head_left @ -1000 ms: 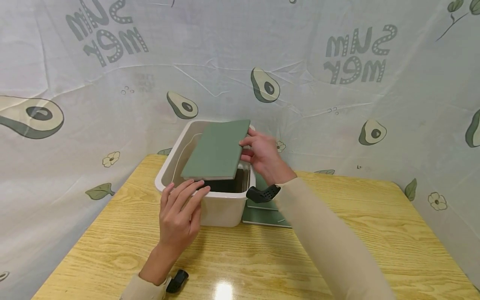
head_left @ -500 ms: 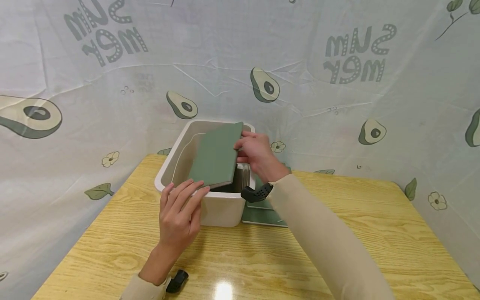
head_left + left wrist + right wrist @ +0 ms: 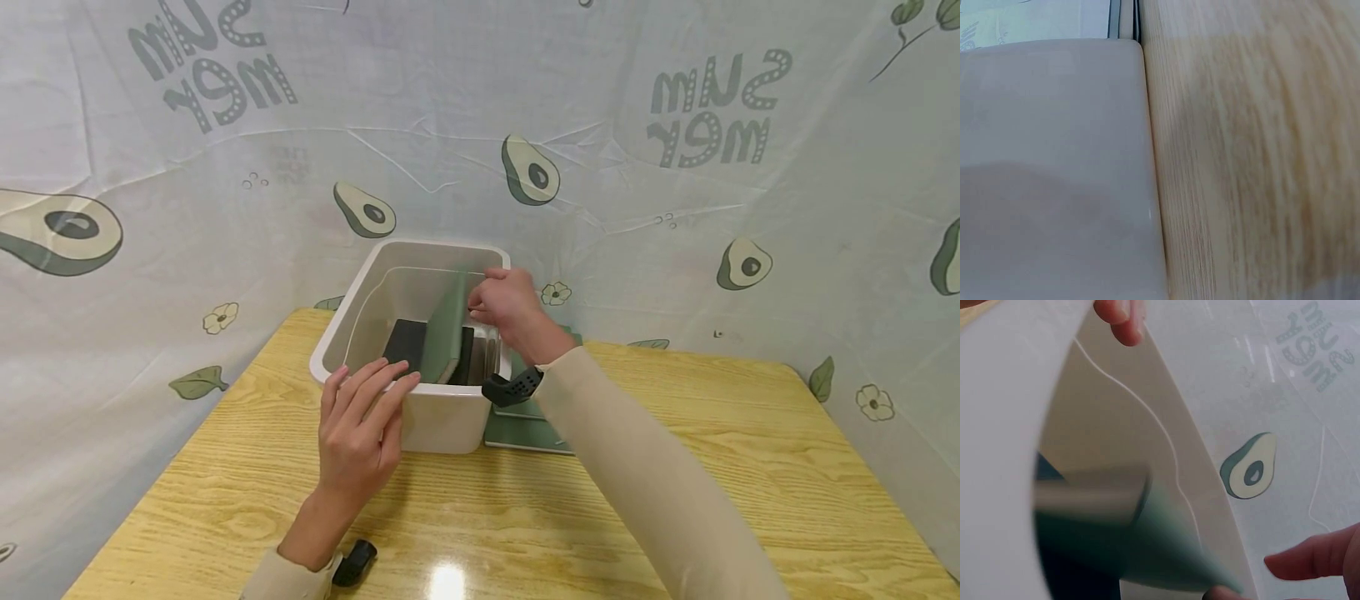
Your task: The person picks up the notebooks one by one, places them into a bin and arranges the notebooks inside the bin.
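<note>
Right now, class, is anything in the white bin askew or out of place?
Yes: the green book stands tilted in the white bin, leaning rather than upright, pinched at its top edge by the right hand. Nothing looks spilled or damaged.

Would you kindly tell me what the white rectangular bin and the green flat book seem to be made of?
White rectangular bin: probably moulded plastic, smooth with a slight sheen and rounded rim. Green flat book: likely card or cloth-covered board, matte and stiff, standing on edge without bending.

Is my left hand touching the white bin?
Touching. The head view shows the left hand with straight fingers resting on the near rim of the white bin.
</note>
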The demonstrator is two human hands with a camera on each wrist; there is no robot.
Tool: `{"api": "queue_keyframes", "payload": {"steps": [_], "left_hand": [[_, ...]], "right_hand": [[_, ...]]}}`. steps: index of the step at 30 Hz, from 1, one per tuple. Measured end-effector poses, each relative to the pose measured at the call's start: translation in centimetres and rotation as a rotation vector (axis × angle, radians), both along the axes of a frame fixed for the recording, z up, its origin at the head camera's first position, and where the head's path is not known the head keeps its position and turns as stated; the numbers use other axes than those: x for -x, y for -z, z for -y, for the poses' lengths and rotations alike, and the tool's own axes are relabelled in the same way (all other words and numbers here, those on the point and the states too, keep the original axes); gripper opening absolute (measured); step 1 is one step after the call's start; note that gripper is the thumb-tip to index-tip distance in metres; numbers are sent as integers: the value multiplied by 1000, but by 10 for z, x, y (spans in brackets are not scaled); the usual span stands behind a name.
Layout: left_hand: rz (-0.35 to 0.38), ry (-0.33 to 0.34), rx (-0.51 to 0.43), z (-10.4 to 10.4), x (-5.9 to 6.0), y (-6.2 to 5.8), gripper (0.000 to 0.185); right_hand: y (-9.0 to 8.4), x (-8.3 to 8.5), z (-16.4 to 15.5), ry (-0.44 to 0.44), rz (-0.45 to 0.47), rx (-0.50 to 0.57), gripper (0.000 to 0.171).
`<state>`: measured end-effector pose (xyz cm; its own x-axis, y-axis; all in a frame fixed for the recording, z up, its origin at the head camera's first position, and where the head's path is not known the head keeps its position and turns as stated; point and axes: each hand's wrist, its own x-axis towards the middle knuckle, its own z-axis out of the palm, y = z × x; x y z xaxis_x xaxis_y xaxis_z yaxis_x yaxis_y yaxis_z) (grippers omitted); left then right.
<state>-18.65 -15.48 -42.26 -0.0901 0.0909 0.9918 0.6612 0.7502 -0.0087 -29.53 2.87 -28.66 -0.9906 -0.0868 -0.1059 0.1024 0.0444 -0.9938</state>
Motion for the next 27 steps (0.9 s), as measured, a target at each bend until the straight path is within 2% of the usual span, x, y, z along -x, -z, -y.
{"api": "queue_keyframes", "payload": {"steps": [7,13,17,27], "left_hand": [[-6,-6,-4,1,1,1,30],[-54,17,-12,-1,3,-1,28],[-67,22,-16,-2,4,-2,28],[-43,9,-9,-1,2,-1,29]], "right_hand": [[-4,-1,3,-117,23,-35,65],[-2,0,2,-182,106,9,74],[1,0,0,-205,91,42,72],[3,-2,-6,-240,31,97,70]]}}
